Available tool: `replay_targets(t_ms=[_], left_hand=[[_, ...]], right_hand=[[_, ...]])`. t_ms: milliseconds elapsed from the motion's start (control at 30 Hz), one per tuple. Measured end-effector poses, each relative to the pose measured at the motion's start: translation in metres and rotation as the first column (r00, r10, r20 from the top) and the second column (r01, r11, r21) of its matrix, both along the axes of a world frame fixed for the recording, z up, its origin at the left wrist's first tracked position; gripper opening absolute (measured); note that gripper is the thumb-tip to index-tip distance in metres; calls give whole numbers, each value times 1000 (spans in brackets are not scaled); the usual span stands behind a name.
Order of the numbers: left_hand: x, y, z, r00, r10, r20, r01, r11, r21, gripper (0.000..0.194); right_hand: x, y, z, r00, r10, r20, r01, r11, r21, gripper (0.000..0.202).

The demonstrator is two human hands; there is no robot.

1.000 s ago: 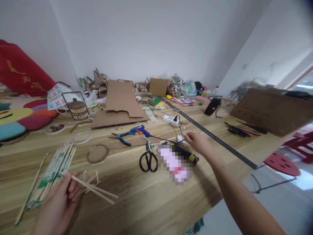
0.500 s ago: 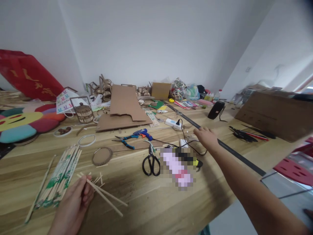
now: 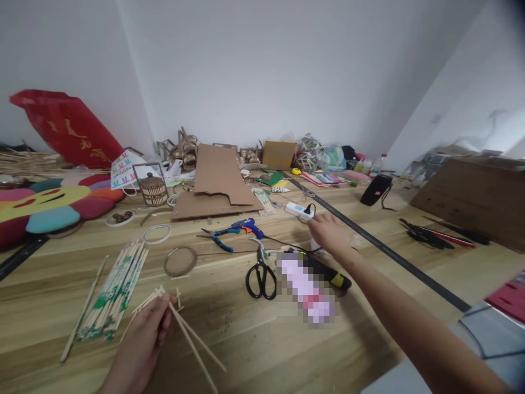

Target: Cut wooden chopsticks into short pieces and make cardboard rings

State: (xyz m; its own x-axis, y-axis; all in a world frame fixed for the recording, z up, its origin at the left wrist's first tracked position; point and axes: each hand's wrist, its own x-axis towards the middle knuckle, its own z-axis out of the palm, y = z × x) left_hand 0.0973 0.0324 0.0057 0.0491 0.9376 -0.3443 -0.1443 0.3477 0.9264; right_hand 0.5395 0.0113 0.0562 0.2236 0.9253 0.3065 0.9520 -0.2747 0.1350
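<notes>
My left hand (image 3: 145, 334), at the lower left, is closed around several thin wooden sticks (image 3: 192, 347). Their ends fan out above the table on both sides of the fist. Over a small white item (image 3: 315, 244) reaches my right hand (image 3: 329, 232), palm down. Its fingertips are near the end of the white power strip (image 3: 298, 210); what lies under the palm is hidden, and whether the fingers grip anything does not show. A black cord runs beneath this hand from the blue glue gun (image 3: 248, 224). Black-handled scissors (image 3: 261, 280) lie between my hands.
Wrapped chopsticks (image 3: 118, 290) lie at the left, with a round cardboard piece (image 3: 180, 261) and blue-handled pliers (image 3: 221, 239) beyond. A blurred pink item (image 3: 305, 290) sits right of the scissors. Cardboard (image 3: 217, 175), a black speaker (image 3: 376, 190) and a long dark strip (image 3: 381, 241) are farther off.
My right hand has moved left, closer to the power strip and over the small white item. My left hand still holds the sticks, now tilted more downward. The whole view has shifted slightly.
</notes>
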Motion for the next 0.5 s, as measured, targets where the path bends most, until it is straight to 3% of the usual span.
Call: replay_targets(t_ms=[200,300,400,500], left_hand=[[-1,-2,-6,999,-3,-38,2,1000,-17,42],[-3,-2,-6,999,-21,-31,22,1000,10,39],[-3,-2,-1,998,26,-50,-27,999,-18,36],[-1,-5,7,994,74,-82,-75,997,-12,35]], right_hand=[[-84,27,-29,936,251,-249,-284,953,-109,25],[-110,34,-41,907,265,-327,-314,944,-106,24],[-110,35,-40,903,226,-365,-261,964,-49,29],[-80,27,-23,918,154,-364,-145,988,53,37]])
